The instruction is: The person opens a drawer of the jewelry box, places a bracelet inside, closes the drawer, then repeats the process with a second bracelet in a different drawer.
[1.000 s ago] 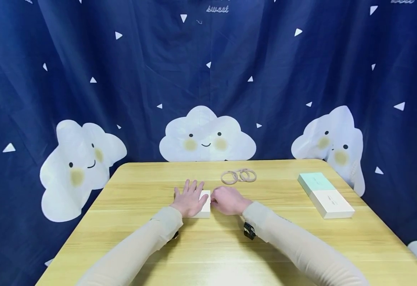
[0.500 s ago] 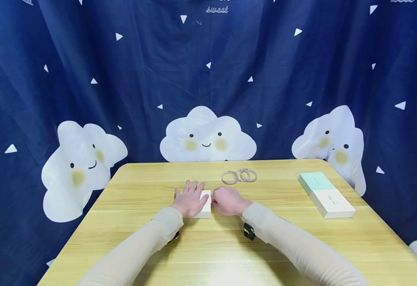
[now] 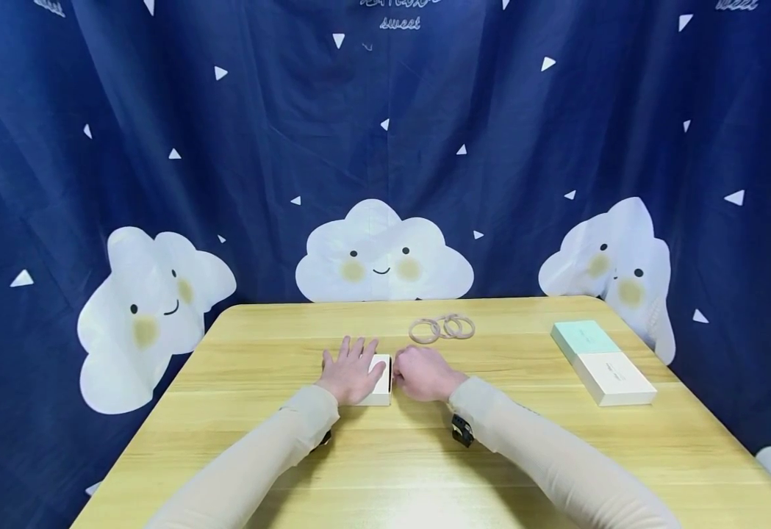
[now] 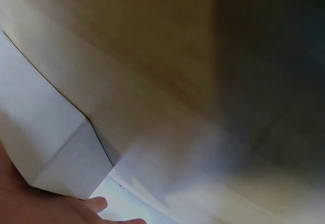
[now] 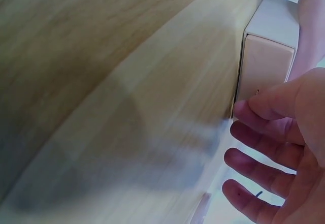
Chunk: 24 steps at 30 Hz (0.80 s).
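Note:
A small white drawer box (image 3: 380,383) lies on the wooden table, in front of the person. My left hand (image 3: 350,373) rests on top of it with fingers spread. At the box's right end, my right hand (image 3: 423,373) has its thumb and forefinger together against the pinkish end of the inner drawer (image 5: 266,64). They pinch it near a small dark hole; whatever is between the fingertips is hidden. The other right fingers are loosely bent. In the left wrist view, the box's white side (image 4: 66,148) shows above the left hand (image 4: 45,206).
Several beige rings (image 3: 425,342) lie overlapping behind the right hand. At the table's right side, a mint box (image 3: 585,336) and a white box (image 3: 615,372) lie end to end. A dark blue curtain (image 3: 385,162) with clouds hangs behind the table.
A dark gap now shows at the white box's right end, beside my right hand, which has shifted very slightly right. The left hand stays flat on the box.

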Tool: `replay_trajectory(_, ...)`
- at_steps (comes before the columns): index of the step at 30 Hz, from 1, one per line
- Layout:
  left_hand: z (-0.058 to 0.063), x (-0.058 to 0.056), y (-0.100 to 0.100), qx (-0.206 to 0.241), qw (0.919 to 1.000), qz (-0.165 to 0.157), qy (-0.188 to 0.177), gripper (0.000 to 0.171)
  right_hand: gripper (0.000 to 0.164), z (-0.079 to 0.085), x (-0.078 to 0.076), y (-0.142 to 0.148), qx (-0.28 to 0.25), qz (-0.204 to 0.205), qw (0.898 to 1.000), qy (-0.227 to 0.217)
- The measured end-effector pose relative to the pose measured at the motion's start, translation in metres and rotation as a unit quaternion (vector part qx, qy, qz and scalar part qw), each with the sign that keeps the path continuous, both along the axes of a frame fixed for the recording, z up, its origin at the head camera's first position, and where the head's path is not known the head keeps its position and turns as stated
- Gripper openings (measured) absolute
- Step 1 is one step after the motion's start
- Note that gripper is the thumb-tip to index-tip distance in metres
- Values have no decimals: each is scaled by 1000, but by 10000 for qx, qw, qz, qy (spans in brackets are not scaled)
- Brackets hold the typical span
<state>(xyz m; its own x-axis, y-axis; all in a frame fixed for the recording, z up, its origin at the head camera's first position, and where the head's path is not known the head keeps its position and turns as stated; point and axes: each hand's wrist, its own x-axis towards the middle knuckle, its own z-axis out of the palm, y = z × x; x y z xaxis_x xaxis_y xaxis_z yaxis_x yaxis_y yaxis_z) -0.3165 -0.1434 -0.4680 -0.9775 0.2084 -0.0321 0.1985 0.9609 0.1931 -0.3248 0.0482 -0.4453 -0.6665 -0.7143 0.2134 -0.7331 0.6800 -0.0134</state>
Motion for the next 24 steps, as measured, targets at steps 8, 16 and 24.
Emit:
replay_trajectory(8, -1, 1, -1, 36, 10000, 50, 12, 67, 25, 1, 0, 1, 53, -14, 10000, -18)
replay_trajectory(16, -2, 1, 0, 134, 9999, 53, 24, 68, 18, 3, 2, 3, 98, -3, 9999, -59)
replay_trajectory(24, 3, 5, 1, 93, 9999, 46, 25, 67, 12, 2, 2, 7, 235, -20, 9997, 102)
